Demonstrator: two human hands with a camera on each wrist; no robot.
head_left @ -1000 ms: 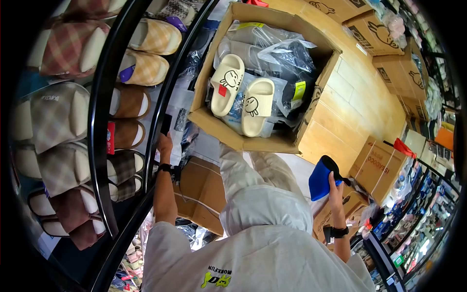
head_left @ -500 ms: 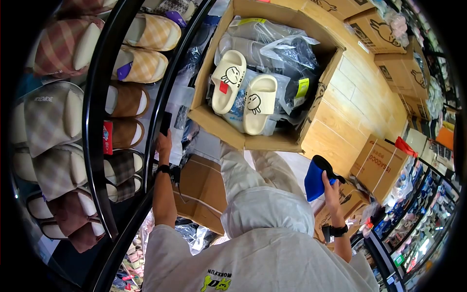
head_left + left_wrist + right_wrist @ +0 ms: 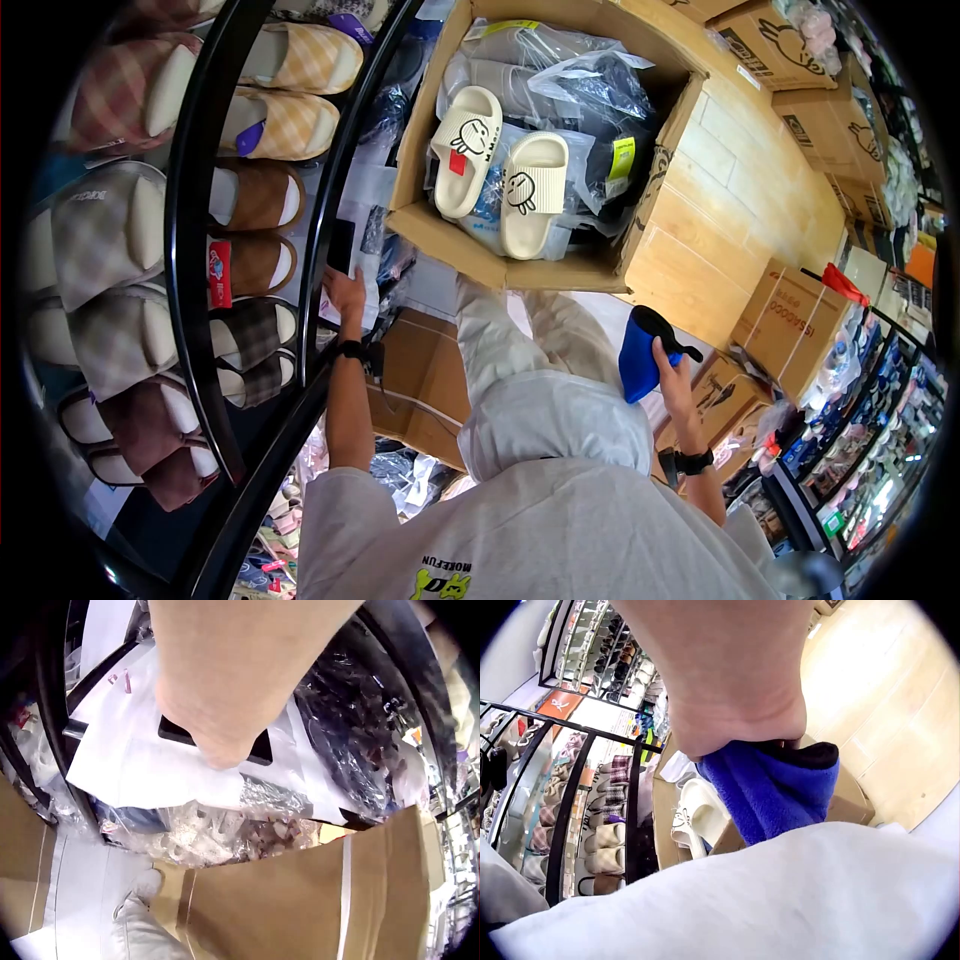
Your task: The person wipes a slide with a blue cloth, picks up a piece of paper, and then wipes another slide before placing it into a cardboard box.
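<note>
In the head view my right hand [image 3: 677,378] grips a blue plush slipper [image 3: 640,362] with black lining, held up beside my leg. The slipper [image 3: 769,791] hangs below the hand [image 3: 739,724] in the right wrist view, its upper part hidden behind it. My left hand [image 3: 345,292] reaches to the shelf, fingers fairly straight, by a flat black phone-like rectangle [image 3: 340,243]. In the left wrist view this black rectangle [image 3: 260,748] lies on a white plastic sheet [image 3: 124,761], partly hidden by the hand [image 3: 221,735].
An open cardboard box [image 3: 440,232] in front of me holds bagged goods, with two cream slides [image 3: 535,195] on top. Slippers [image 3: 110,230] line the black-framed shelf [image 3: 185,240] at left. Another carton [image 3: 425,360] stands below my left arm; more boxes [image 3: 790,320] are at right.
My right hand has moved slightly left with the blue slipper, which has turned a little. My left hand has drawn slightly back from the black rectangle, its fingers now straighter.
</note>
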